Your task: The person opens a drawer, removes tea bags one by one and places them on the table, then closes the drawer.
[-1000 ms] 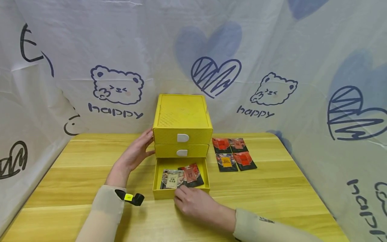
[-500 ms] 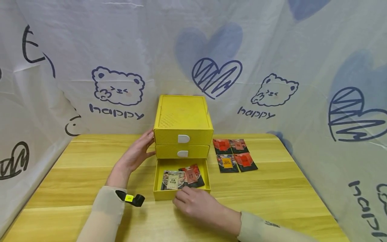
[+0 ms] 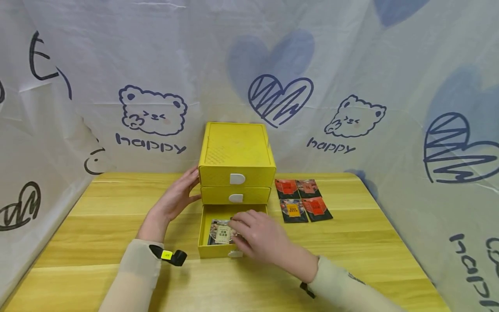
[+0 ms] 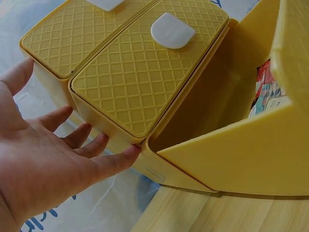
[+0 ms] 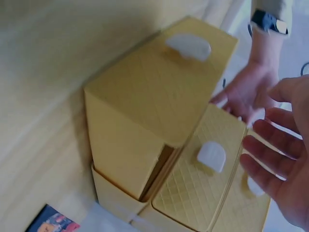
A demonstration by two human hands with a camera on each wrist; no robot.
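A yellow three-drawer box (image 3: 238, 145) stands at the table's middle, its bottom drawer (image 3: 213, 251) pulled out and the upper two closed. My left hand (image 3: 177, 197) rests against the box's left side; in the left wrist view its spread fingertips touch the side by the drawer fronts. Over the pulled-out drawer hovers my right hand (image 3: 261, 236), its fingers loosely bent and nothing between them in the right wrist view. Inside that drawer lies a flat sachet with a cream label (image 3: 222, 234). The red-and-black sachet beside it is mostly hidden behind the right hand.
To the right of the box, several sachets lie flat in a block, among them one with an orange label (image 3: 293, 209) and a red one (image 3: 315, 206). A printed white curtain (image 3: 218, 52) hangs behind the wooden table (image 3: 370, 255).
My right hand has risen from the bottom drawer's front edge to above the drawer, uncovering its white tab and covering the red sachet. The left hand and the drawer have stayed in place.
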